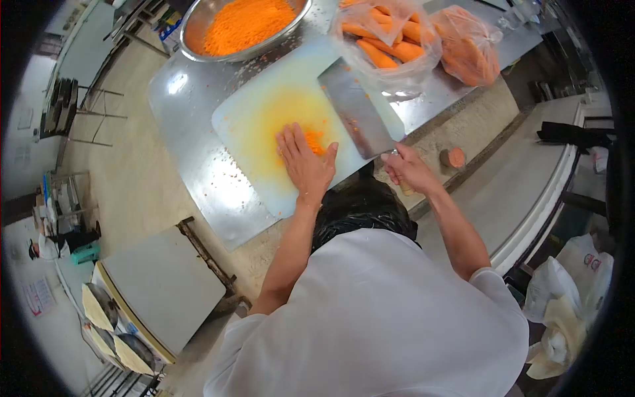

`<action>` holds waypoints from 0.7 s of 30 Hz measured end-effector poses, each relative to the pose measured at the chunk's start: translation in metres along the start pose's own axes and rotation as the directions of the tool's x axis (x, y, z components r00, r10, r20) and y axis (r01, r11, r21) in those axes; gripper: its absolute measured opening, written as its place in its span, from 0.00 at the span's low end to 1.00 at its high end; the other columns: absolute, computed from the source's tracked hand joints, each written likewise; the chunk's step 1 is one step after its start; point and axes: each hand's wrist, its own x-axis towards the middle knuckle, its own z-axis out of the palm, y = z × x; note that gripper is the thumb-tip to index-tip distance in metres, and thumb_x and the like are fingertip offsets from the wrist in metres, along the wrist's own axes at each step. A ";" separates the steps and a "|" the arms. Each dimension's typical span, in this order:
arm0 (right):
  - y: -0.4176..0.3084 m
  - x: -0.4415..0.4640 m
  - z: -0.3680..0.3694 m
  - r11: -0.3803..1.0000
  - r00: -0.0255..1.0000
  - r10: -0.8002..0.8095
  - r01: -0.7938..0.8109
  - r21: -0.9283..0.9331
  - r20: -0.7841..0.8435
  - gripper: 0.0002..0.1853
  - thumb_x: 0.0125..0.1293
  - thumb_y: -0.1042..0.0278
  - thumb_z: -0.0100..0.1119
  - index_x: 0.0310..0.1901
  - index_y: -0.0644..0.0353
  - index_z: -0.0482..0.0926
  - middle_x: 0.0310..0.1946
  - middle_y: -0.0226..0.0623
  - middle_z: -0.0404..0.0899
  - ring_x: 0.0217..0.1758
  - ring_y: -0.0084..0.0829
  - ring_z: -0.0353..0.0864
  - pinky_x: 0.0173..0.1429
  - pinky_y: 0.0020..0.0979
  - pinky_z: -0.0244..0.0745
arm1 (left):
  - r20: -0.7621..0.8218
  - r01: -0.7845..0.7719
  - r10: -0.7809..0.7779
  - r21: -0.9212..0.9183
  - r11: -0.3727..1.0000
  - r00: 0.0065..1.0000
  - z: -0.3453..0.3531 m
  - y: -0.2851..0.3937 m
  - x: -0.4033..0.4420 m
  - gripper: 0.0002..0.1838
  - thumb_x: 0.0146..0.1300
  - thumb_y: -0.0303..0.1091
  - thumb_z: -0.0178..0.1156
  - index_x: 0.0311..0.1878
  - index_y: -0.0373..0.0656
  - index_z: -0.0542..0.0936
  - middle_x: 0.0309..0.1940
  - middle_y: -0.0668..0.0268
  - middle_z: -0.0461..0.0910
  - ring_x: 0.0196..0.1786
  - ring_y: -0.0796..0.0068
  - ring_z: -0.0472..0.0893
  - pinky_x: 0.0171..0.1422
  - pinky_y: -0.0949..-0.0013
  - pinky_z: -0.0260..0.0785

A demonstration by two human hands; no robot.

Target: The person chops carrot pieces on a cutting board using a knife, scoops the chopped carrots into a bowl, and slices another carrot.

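Observation:
My left hand (307, 163) lies flat on the white cutting board (245, 119), its fingers stretched out and the thumb apart. A small heap of chopped carrot (315, 141) sits beside it, between thumb and fingers. My right hand (411, 171) is wrapped round the handle of a cleaver (356, 109). The broad blade extends over the board's right side, with orange bits stuck to it. An orange-yellow stain spreads across the middle of the board. At the back, a metal bowl (188, 34) holds a mound of finely chopped carrot (248, 25).
The board rests on a steel table (177, 109) dotted with carrot scraps. Behind the cleaver stands a clear bag of whole carrots (390, 43), with a second bag (467, 49) to its right. A carrot piece (456, 157) lies below the table's right edge. A person (56, 245) is far left.

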 end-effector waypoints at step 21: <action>-0.103 0.009 0.024 0.976 0.899 -0.158 0.206 -0.075 0.409 0.14 0.78 0.58 0.60 0.50 0.63 0.76 0.19 0.27 0.72 0.20 0.20 0.72 0.27 0.28 0.70 | -0.583 -0.215 -0.012 -0.318 0.923 0.812 -0.101 0.062 0.217 0.20 0.76 0.37 0.59 0.64 0.33 0.79 0.60 0.48 0.82 0.64 0.49 0.80 0.72 0.50 0.68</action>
